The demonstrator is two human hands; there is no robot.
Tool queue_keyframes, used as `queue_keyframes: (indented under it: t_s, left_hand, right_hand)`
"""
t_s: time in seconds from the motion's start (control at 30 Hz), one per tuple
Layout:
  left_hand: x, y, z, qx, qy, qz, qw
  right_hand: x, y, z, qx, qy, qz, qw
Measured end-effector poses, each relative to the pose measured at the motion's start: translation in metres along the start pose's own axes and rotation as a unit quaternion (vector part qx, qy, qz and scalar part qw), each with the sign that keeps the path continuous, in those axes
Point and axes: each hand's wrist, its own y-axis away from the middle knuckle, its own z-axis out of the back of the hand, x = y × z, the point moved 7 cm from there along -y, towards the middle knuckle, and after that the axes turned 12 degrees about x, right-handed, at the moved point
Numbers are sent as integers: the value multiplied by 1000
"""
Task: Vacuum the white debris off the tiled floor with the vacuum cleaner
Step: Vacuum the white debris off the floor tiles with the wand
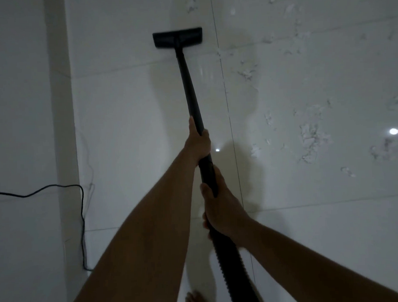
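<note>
i see both hands on the vacuum cleaner's black wand (191, 94). the left hand (199, 144) is curled round it further up, thumb lying along the tube toward 12 o'clock. the right hand (221, 209) grips it nearer to the camera, where the wand meets the ribbed hose (230, 263), which runs off toward 5 o'clock at the bottom edge. the wand slants up to the flat black floor head (177, 37), which sits on the tiled floor (124, 131) at about 12 o'clock from the hands, just left of a dark grout line.

the white debris (311, 136) lies mostly from 1 to 4 o'clock of the head. it is scattered flakes, with a thicker patch at 3 o'clock of the left hand, well apart from the head. a few flakes lie just beyond the head at 12 o'clock.

a black cable (82, 213) snakes in from 9 o'clock and drops along the base of the wall (19, 90) toward 7 o'clock. a bare foot (194, 301) shows at 6 o'clock. a bright light spot (393, 131) reflects off the tiles at 3 o'clock.
</note>
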Motion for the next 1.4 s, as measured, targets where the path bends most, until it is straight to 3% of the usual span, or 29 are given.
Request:
queue_keyframes:
  t_s: [0.5,0.93,1.4]
  left_hand:
    - [-15,-30,21,-24,-23,6,999]
    - [-60,-39,40,-11,17,12,1000]
    - [-97,-67,109,-1,5,17,1000]
  right_hand:
    - [15,-42,11,3,20,6,1000]
    - [83,-32,33,2,52,44,998]
    - [146,-81,11,-12,44,15,999]
